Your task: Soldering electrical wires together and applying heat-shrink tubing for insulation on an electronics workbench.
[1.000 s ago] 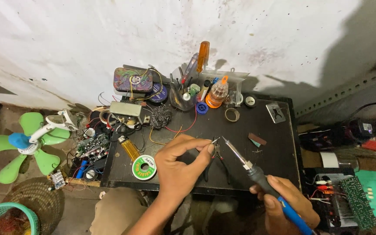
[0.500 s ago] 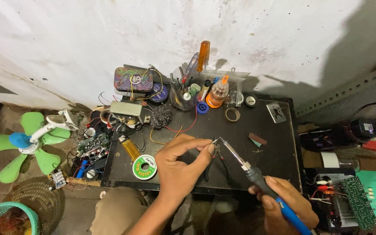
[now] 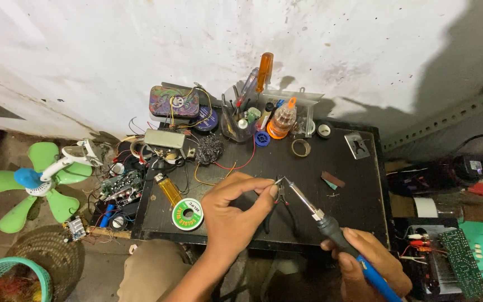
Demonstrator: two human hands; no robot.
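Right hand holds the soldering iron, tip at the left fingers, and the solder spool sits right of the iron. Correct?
Not quite. The head view shows the solder spool left of the soldering iron, beside the left hand. The right hand does hold the iron, tip at the left fingers.

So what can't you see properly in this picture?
- The tiny part pinched by the left hand, head view: too small, and the fingertips cover it.
- The soldering iron handle, head view: its end is cut off by the bottom edge, and the right hand wraps it.
- The pliers on the black table, head view: partly hidden behind the left hand and the iron.
- The green basket, head view: cut off at the corner.
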